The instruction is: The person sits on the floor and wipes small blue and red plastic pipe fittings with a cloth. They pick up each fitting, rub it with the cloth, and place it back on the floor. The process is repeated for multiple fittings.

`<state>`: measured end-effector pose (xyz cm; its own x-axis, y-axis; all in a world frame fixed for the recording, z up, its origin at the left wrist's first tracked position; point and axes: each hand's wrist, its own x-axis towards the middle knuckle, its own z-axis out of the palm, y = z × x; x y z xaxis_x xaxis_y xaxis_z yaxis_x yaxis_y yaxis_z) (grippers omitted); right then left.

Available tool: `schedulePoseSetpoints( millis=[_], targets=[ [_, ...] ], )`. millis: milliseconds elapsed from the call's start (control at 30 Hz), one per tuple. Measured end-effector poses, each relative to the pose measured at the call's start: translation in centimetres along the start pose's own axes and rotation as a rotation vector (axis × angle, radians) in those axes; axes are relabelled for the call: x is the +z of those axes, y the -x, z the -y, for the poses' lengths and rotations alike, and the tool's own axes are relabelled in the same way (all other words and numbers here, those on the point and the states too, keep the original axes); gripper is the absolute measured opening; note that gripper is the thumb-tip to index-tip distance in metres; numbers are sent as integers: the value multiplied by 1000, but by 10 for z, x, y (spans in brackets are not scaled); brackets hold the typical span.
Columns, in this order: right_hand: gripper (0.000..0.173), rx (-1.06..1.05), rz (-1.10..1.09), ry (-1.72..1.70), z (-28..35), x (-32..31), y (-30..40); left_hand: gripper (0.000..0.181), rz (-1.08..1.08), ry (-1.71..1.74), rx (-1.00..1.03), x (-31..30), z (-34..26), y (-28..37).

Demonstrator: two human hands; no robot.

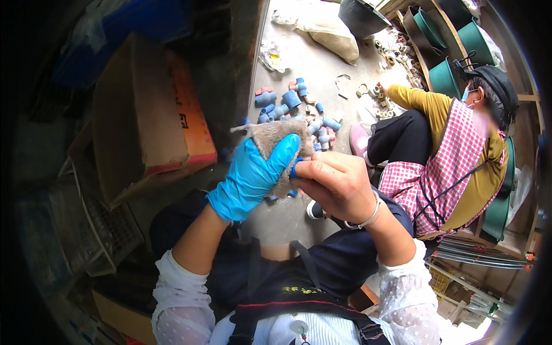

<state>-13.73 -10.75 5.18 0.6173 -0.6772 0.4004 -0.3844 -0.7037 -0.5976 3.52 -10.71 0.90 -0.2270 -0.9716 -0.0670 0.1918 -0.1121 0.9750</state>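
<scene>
My left hand point(246, 181), in a blue disposable glove, grips a worn grey-brown cloth point(280, 131). Bunched in the palm, the cloth hangs down past the thumb. My bare right hand point(338, 185) pinches a small blue plastic piece point(296, 167) between thumb and fingers, pressed against the cloth. Its far end is hidden by the cloth, and I cannot tell its exact kind. Beyond my hands, blue plastic pipe fittings point(291, 100) lie loose on the concrete floor point(280, 233). Among them are ball valves with red handles point(265, 95).
A co-worker point(457, 172) sits close on the right, reaching toward pale fittings point(388, 58). Green tubs point(444, 77) stand on wooden shelving behind. A cardboard box point(142, 116) and a plastic crate point(108, 228) are at left. A filled sack point(332, 39) lies at the back.
</scene>
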Motion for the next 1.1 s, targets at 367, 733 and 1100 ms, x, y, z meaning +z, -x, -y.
schedulePoseSetpoints(
  millis=[367, 733, 1100],
  targets=[
    [6, 797, -261, -1070, -20, -22, -18, 33, 182, 282, -323, -4, -4, -5],
    [31, -63, 113, -473, 76, 90, -226, 41, 152, -714, 313, -19, 32, 20],
    [34, 784, 14, -1104, -37, 20, -113, 36, 50, -448, -82, -41, 10, -25]
  ],
)
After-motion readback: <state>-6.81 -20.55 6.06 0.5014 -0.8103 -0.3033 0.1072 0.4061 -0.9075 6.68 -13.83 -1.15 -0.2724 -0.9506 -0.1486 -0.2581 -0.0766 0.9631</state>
